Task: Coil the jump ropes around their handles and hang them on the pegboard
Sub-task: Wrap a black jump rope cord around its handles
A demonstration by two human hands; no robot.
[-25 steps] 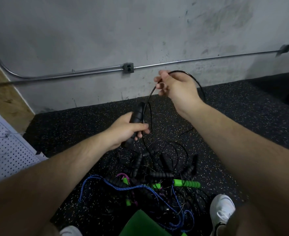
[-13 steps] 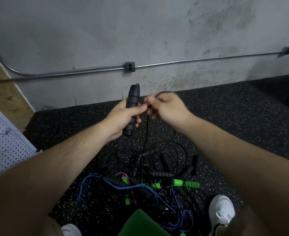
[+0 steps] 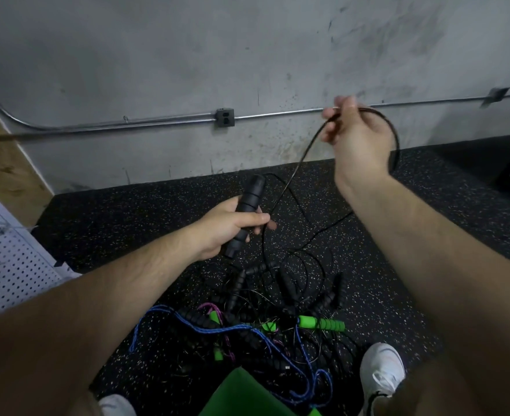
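The right hand (image 3: pixel 359 136) is pulling away from the black handle (image 3: pixel 249 202), up & to the right, whereas half a sec ago it was sitting right against it. It's pinching the black cord (image 3: pixel 302 163) between thumb & fingertips, and the cord is arcing over the hand and running down toward the handle. The left hand (image 3: pixel 232 226) is gripping that handle mid-shaft, fingers wrapped round it. Probably slack is being drawn out for another turn, so coiling is underway and hanging isn't yet (the pegboard (image 3: pixel 7 265) is sitting at the left edge, w/ no ropes on the part showing). No bin or box is showing: the other ropes (image 3: pixel 265 295) are lying tangled loose on the floor (image 3: pixel 127 229), incl. a green handle (image 3: pixel 323 323) and a blue rope (image 3: pixel 247 328). A green thing (image 3: pixel 241 391) is poking in at the bottom edge; can't tell whether it's holding anything.
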